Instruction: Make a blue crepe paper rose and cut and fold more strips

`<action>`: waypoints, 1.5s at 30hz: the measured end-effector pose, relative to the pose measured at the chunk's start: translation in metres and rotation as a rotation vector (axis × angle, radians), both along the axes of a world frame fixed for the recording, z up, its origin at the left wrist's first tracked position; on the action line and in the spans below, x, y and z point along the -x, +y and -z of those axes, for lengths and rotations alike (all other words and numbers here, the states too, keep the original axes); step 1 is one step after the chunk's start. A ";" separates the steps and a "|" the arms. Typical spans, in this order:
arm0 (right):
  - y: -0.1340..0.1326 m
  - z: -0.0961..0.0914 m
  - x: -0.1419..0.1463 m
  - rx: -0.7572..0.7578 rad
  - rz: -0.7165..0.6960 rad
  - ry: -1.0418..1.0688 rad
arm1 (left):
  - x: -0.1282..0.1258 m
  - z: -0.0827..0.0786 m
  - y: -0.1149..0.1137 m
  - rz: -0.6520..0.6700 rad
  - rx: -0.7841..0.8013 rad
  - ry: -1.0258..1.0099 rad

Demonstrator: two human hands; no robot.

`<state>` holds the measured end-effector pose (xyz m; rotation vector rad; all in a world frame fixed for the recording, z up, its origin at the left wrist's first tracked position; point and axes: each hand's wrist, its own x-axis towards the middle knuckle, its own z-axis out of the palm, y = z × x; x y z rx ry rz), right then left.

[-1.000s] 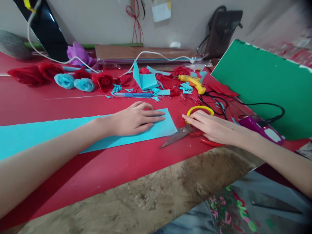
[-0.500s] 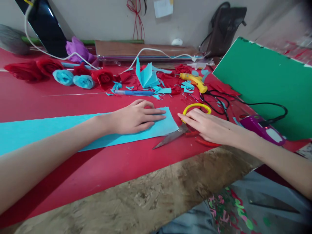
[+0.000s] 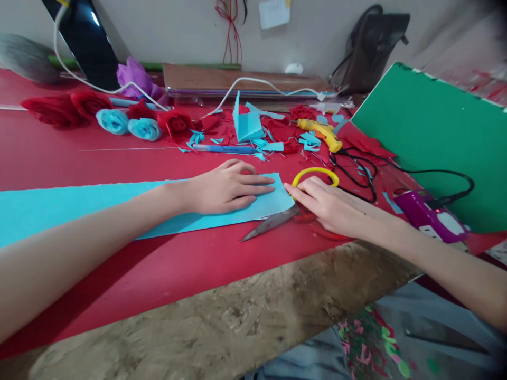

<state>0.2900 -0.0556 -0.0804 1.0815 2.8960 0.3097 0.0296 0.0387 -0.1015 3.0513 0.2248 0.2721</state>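
Observation:
My left hand (image 3: 233,189) lies flat, fingers stretched out and slightly apart, near the right end of a long light-blue paper strip (image 3: 99,198). The strip rests on the red tabletop. Just right of the strip's end, my right hand (image 3: 325,203) is closed over a pair of scissors (image 3: 273,222) with a yellow handle loop. The blades lie low over the table, pointing left along the strip's near edge, and the strip's corner meets them. My right fingertips are partly hidden, close to that corner.
Behind my hands lie a blue pen (image 3: 224,149), red and blue paper scraps (image 3: 273,146), a yellow glue gun (image 3: 322,132) and red paper roses (image 3: 51,111). At right are a purple power adapter (image 3: 431,214) and green board (image 3: 435,142). A bare wooden edge (image 3: 222,316) runs in front.
My right hand has shifted left with the scissors, bringing the blades further along the strip's near edge. My left hand stays on the strip. The whole view has shifted slightly.

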 end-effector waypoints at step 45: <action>0.000 -0.015 -0.100 -0.012 0.276 0.103 | -0.036 -0.004 0.002 -0.468 0.303 -0.528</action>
